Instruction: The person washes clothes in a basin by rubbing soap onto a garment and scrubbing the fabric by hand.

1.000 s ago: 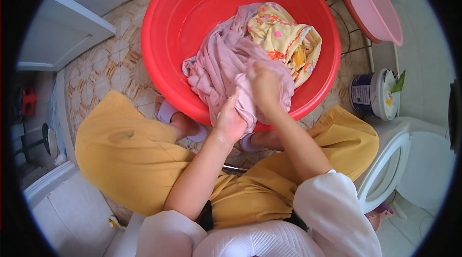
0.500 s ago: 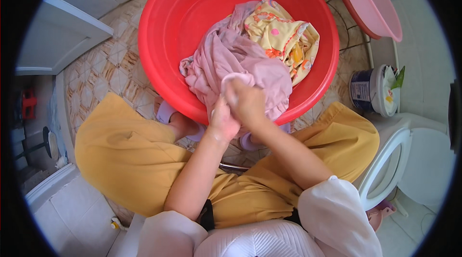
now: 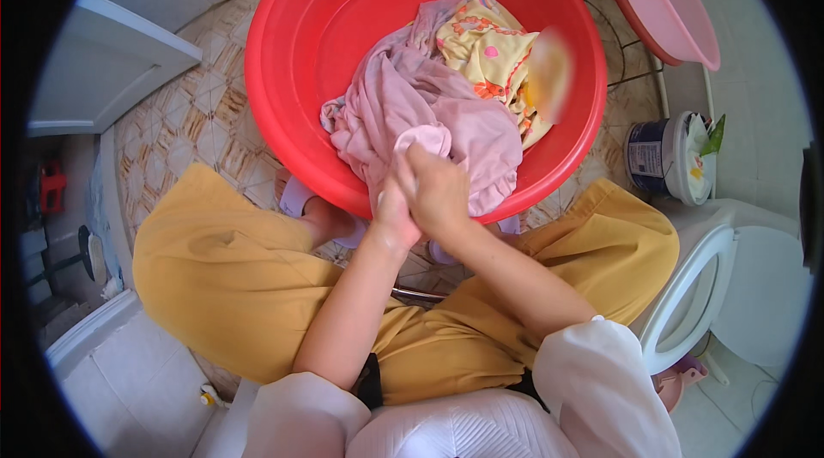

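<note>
A dusty-pink garment [image 3: 429,102] lies crumpled in a large red plastic basin [image 3: 287,3]. Just inside the near rim, my two hands are pressed together over a pinched-up part of it. My right hand [image 3: 440,199] is on top, closed round the cloth, and a pale pink fold sticks out past its knuckles. Below and to its left, my left hand [image 3: 396,216] grips the same cloth; most of its fingers are hidden. Beside the pink garment, a yellow cloth with orange and pink flowers [image 3: 481,50] rests bunched up, its right part blurred.
My knees in mustard trousers [image 3: 219,260] flank the basin's near side. To the right stand a blue-and-white bucket [image 3: 648,162], a white toilet [image 3: 730,278] and a pink basin [image 3: 665,7] on a rack. A white door [image 3: 112,72] is at the left, above patterned tiles [image 3: 176,127].
My right hand has slid slightly down and left against my left hand, with the cloth still between them. The pink fold over the knuckles has shifted a little. The yellow cloth's right part is now blurred.
</note>
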A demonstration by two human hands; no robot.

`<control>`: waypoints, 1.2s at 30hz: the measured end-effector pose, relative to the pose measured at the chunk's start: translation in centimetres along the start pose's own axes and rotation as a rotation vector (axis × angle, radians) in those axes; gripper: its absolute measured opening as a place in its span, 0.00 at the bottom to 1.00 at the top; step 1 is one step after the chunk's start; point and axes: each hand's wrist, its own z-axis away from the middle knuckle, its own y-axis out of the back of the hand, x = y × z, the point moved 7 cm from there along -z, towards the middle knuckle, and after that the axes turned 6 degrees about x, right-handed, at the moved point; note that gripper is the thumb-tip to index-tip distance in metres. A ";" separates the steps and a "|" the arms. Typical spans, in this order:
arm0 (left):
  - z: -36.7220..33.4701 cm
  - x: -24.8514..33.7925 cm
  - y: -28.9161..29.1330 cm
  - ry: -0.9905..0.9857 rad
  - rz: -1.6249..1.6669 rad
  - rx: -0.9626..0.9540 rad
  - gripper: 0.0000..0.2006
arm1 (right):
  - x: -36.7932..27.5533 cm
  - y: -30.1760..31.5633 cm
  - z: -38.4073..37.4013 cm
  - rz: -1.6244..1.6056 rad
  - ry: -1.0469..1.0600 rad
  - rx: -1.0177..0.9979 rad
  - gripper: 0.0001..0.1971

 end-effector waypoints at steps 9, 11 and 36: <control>-0.3 0.7 0.7 -0.016 0.004 0.029 0.19 | 1.0 -0.7 0.3 -0.124 0.032 0.017 0.11; -0.7 1.7 0.0 -0.129 -0.080 0.017 0.17 | 5.2 -1.4 -1.1 -0.039 -0.069 0.053 0.11; -1.7 1.3 -1.2 -0.129 0.072 -0.045 0.21 | 5.7 -2.9 -0.5 -0.624 -0.335 -0.022 0.16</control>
